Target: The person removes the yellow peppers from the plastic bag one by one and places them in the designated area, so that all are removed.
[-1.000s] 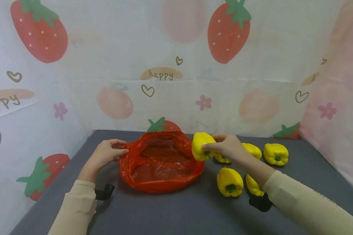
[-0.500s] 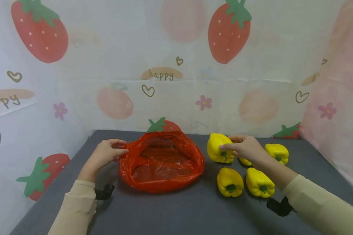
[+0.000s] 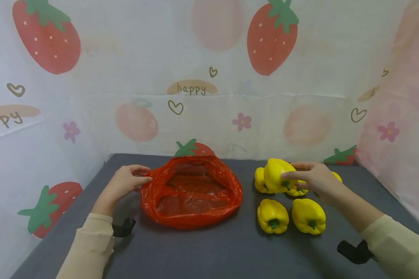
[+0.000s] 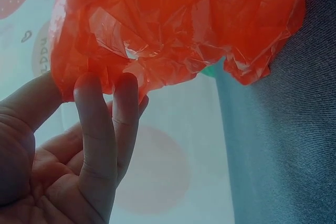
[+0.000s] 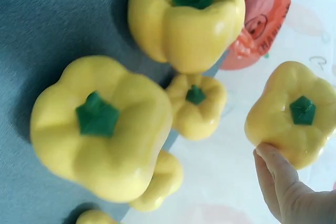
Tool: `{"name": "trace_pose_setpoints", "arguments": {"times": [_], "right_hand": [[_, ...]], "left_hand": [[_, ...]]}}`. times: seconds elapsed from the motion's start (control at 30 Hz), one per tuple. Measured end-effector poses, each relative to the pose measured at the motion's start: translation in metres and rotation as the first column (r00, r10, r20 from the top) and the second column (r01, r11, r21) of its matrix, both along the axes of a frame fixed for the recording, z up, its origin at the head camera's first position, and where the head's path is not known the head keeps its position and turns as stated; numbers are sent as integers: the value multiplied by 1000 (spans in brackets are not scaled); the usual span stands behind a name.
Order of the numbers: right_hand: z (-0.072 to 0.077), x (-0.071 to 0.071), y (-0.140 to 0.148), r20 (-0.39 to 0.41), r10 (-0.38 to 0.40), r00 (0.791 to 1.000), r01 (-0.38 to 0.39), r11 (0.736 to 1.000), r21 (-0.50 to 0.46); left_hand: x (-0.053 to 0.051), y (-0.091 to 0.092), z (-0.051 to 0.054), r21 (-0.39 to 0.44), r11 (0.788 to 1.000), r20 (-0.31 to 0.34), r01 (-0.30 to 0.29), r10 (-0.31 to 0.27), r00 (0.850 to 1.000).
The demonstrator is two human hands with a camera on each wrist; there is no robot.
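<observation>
With thumb and fingertips, my left hand (image 3: pixel 127 182) pinches the left rim of a red plastic bag (image 3: pixel 192 221), whose wide mouth faces me. The left wrist view shows the fingers at the edge of the thin bag (image 4: pixel 210 19). To the right, my right hand (image 3: pixel 317 180) grips a yellow bell pepper (image 3: pixel 278 175) by its side, raised above the table. In the right wrist view, this held pepper (image 5: pixel 294 114) has its green stem end towards the camera. Behind it, two other yellow peppers (image 3: pixel 260 180) are partly hidden.
Two yellow peppers, a left one (image 3: pixel 273 217) and a right one (image 3: pixel 309 217), rest nearer on the grey table (image 3: pixel 202 254). Another pepper (image 3: pixel 336 177) shows only slightly behind my right hand. A strawberry-print curtain (image 3: pixel 209 128) closes off the back and sides.
My right hand has carried the gripped pepper rightward, from beside the bag to over the back peppers. My left hand and the bag have stayed in place.
</observation>
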State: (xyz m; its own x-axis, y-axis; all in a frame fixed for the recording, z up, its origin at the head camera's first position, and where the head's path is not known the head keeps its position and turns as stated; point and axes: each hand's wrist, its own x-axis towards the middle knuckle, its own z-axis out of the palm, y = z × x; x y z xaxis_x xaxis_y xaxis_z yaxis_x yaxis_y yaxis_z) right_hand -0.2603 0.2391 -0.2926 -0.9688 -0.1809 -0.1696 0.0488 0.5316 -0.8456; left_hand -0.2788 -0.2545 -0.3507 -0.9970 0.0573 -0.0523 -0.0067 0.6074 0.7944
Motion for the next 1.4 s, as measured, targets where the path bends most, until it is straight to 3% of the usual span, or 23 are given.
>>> {"name": "trace_pose_setpoints", "arguments": {"times": [0.43,0.87,1.4], "right_hand": [[-1,3,35,3,-39,999,38,998,53],[-3,8,63,-46,-14,999,19,994,107],[-14,21,107,7,-56,998,55,993,103]], "left_hand": [[0,-1,0,-2,1000,-3,5,-5,1000],[-1,-1,-1,3,1000,-6,15,-15,1000],[-2,-3,-3,8,1000,-9,15,-15,1000]]}}
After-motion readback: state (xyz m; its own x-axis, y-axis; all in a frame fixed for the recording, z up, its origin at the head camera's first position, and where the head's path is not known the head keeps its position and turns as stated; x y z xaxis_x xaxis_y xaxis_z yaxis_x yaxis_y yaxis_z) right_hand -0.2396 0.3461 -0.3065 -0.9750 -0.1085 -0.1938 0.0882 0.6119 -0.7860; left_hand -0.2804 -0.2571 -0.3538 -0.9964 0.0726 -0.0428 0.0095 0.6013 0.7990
